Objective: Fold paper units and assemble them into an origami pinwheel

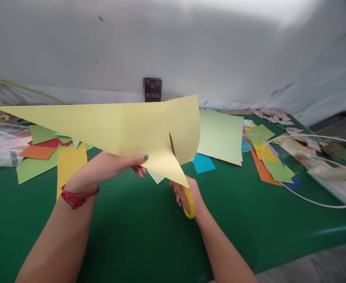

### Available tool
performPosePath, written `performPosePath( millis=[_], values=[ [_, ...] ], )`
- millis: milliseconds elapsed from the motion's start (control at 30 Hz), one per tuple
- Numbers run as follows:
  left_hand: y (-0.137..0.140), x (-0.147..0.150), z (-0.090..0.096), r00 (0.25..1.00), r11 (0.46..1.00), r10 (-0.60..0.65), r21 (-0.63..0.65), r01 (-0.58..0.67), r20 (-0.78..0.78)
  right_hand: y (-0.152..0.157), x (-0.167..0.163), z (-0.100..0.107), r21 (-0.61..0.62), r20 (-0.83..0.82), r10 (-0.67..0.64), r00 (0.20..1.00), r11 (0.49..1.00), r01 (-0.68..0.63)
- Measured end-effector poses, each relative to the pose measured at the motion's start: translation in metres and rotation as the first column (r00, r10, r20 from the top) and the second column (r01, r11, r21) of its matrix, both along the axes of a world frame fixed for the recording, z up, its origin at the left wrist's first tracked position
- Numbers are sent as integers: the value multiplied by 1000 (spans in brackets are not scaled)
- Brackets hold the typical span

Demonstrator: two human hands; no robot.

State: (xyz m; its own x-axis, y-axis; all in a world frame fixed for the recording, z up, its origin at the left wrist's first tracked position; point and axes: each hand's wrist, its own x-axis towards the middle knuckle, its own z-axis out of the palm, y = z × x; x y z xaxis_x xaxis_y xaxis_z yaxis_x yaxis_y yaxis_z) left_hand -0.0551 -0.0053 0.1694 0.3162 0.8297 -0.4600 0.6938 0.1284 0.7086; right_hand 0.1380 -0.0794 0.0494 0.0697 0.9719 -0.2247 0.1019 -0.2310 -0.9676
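A large sheet of pale yellow paper [110,122] is held up above the table, long and pointed toward the left. My left hand [125,162] pinches its lower edge, thumb in front and fingers behind. Scissors [189,204] with a yellow handle are gripped in my right hand [192,190], under the paper's lower right part. One dark blade shows through a slit in the sheet; the rest of the blades is hidden behind it. To the right of the slit, a curved flap of the paper bends away.
On the green table [137,239], coloured paper pieces [43,151] lie at left, and more [268,155] at right. A light green paper stack [221,135] sits behind my right hand. A white cable [308,202] loops near a power strip [337,188]. A dark phone-like object [152,89] stands against the wall.
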Motion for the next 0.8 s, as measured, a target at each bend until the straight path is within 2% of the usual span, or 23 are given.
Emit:
performPosePath(
  millis=[133,467,633,700,800],
  values=[
    [-1,1,6,999,1000,17,-17,-18,-27,-1,3,-1,33,11,11,1000,999,-12],
    [-2,3,6,999,999,23,-34,-24,-31,1,4,-6,31,15,-12,1000,999,12],
    [-4,4,8,999,995,-38,88,37,8,3,9,-8,80,62,-1,998,997,-4],
    [-4,4,8,1000,993,-7,118,4,18,4,11,-10,93,93,0,996,996,-9],
    [-4,3,8,994,993,101,63,-103,30,5,11,-11,113,142,-11,990,994,-5]
  ],
)
